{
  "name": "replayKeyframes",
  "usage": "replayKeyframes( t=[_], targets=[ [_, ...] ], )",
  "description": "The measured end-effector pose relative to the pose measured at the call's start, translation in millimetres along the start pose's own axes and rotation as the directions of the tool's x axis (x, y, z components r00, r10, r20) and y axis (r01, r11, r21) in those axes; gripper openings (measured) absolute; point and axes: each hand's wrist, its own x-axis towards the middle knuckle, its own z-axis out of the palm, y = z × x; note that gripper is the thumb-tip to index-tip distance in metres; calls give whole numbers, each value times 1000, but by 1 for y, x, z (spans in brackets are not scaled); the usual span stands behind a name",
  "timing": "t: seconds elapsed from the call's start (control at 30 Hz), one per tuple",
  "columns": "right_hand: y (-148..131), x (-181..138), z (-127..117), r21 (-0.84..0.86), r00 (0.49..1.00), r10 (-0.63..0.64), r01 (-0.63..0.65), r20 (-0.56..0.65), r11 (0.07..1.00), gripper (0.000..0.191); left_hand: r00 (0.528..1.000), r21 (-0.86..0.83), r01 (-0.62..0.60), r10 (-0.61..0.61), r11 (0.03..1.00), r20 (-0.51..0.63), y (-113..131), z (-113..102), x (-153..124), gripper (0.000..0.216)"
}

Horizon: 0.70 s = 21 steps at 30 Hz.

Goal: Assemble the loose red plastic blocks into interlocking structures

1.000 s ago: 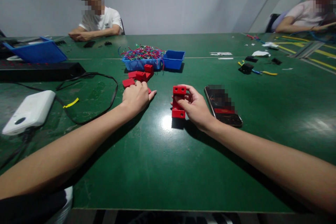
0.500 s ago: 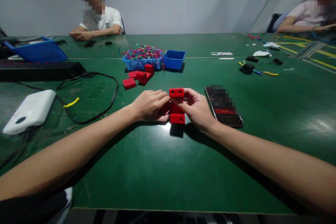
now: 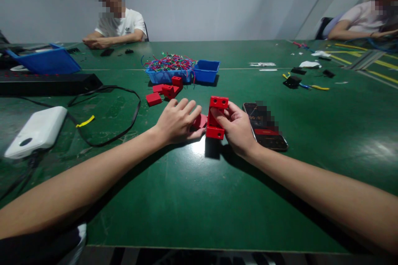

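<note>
Head view.

A: What does the right hand (image 3: 238, 130) hold?

B: It is closed around a red bracket assembly (image 3: 216, 118), with the thumb on the near face and the fingers wrapped behind. The long axis of the assembly runs near upright, and its top leans slightly to the right. The upper block shows two holes facing the camera. The lower block sits at or just above the green table (image 3: 186, 198); whether they touch cannot be told.

A: And the left hand (image 3: 177, 122)?

B: Its fingers are extended and spread. A small red plate (image 3: 200, 121) lies at the fingertips, between forefinger and thumb. Whether the hand pinches it or only touches it cannot be told.

A: How do plate and assembly lie relative to each other?

B: The plate is just to the left of the assembly's lower half, close to touching it. The assembly thus lies to the right of the left hand, while the right hand has it in its grip.

A: What surrounds them?

B: A phone (image 3: 264, 126) lies just right of the right hand. Loose red blocks (image 3: 166, 90) lie farther back on the left, in front of a blue bin of coloured wires (image 3: 169, 75). A white device (image 3: 35, 131) and a black cable (image 3: 124, 124) lie well to the left. A seated person in a white shirt (image 3: 120, 27) is across the table.
</note>
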Motion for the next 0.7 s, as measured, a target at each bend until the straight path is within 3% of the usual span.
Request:
replayKeyframes(
  t=[0.07,0.13,0.2,0.27,0.37,0.5,0.6,0.7],
  targets=[
    [0,0,0,11,1000,17,-17,-2,1000,35,963,112,218,-232,969,134,8,-9,1,76],
    [0,0,0,13,1000,26,-26,7,1000,35,895,143,338,-365,930,257,15,-17,1,89],
    [1,0,0,5,999,33,-33,25,999,35,829,128,404,-422,906,368,18,-21,2,91],
    [2,0,0,-16,999,33,-33,33,999,35,804,95,419,-417,903,424,19,-22,3,88],
    [4,1,-1,-53,999,21,-19,30,998,34,828,24,409,-382,912,412,16,-18,3,78],
    [5,2,-2,-78,999,13,-11,31,997,33,900,-184,365,-296,913,319,10,-1,1,53],
    [4,1,-2,-87,999,7,-4,38,996,32,954,-412,298,-261,861,145,5,14,-1,42],
    [4,1,-1,-76,999,8,-6,31,997,32,972,-612,162,-233,774,-37,1,24,-5,54]
  ],
)
